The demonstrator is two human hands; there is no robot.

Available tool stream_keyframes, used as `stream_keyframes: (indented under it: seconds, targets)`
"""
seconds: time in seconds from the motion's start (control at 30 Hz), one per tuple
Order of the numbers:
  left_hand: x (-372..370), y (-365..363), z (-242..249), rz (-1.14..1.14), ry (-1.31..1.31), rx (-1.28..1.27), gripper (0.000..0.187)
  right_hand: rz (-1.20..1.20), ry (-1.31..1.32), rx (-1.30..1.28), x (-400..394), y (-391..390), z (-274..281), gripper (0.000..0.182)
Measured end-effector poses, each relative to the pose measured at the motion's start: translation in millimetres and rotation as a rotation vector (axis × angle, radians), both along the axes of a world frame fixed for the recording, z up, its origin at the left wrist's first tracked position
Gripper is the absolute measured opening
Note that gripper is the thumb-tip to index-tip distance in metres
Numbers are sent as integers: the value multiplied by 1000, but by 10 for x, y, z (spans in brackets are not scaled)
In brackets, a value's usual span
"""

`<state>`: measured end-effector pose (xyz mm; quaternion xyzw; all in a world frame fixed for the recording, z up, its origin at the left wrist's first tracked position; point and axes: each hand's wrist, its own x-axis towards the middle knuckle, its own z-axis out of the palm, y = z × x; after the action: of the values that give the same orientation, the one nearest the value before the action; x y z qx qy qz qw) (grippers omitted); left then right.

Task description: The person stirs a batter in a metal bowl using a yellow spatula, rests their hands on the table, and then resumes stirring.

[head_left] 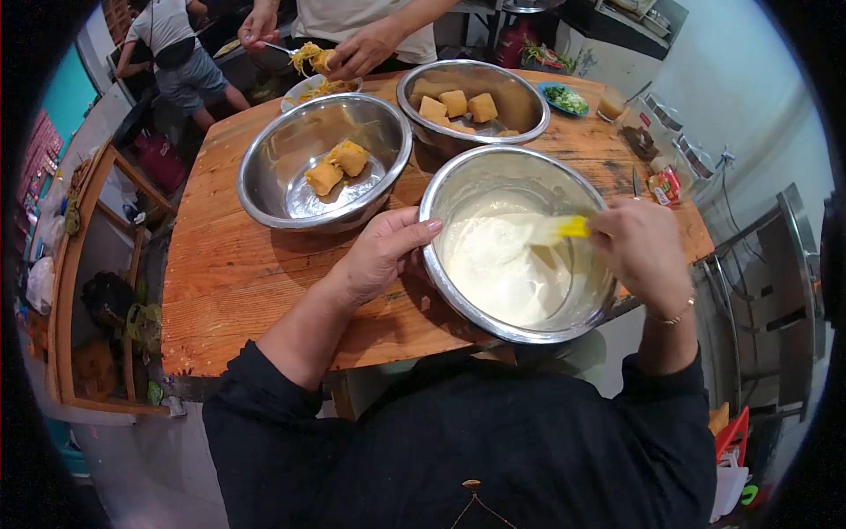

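A steel bowl of white batter (493, 273) sits at the near edge of the wooden table (211, 291). My left hand (388, 251) grips its left rim, thumb on top. In my right hand (641, 251), closed over the bowl's right side, is a whisk or spatula with a yellow handle (573, 227); its pale head is blurred in the batter. Beyond, one steel bowl (264, 189) holds several filled tofu pieces (349, 158), and another (529, 97) holds several plain tofu cubes (482, 108).
Across the table, a co-worker's hands (366, 48) hold a spoon and a tofu piece above a bowl of shredded filling (328, 88). A blue plate of chopped greens (564, 99), a glass (611, 106), a knife (636, 182) and a red packet (665, 187) lie at the right.
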<state>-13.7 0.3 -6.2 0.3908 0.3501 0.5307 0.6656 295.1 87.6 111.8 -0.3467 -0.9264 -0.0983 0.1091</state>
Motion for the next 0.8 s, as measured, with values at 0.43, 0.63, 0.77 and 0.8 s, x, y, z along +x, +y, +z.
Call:
stream_keyframes:
  seconds: [0.43,0.63,0.77,0.8]
  targets:
    - [58,-16,96,21,44,10,27,230,-174,132,-283,85,476,9]
    - [73,-14,83,39,47,28,26,87,-516,38,-456,31,523,13]
    - [67,-18,93,31,46,25,25,156,-585,-275,-376,-98,751,13]
    - [73,-13,87,26,43,25,25,227,-555,-357,-344,-107,767,13]
